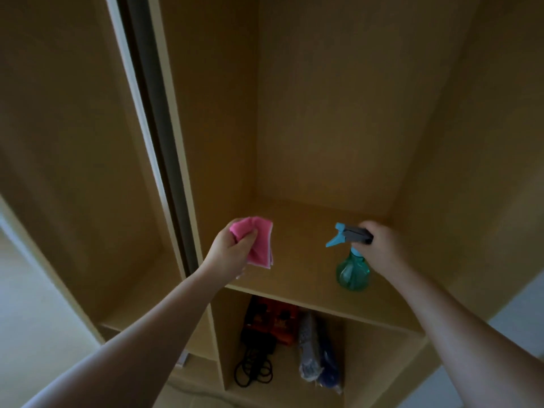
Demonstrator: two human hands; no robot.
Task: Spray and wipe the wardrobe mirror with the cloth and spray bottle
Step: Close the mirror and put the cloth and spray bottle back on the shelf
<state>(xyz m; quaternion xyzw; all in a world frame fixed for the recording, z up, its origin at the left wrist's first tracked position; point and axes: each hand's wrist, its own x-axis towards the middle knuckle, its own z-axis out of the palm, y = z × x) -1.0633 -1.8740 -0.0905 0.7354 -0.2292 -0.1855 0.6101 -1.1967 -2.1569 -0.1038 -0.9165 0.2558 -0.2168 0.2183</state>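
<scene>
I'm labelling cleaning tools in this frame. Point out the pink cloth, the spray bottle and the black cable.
Pink folded cloth (261, 238): head view, on its exposed fold.
Teal translucent plastic spray bottle (352, 272): head view, on its round body.
Black coiled cable (253, 371): head view, on its loops.

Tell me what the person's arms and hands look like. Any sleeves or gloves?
No sleeves and no gloves. The left hand and right hand are bare. The left arm and right arm are bare too, as far as the picture shows. I see no watch, bracelet or rings.
</scene>
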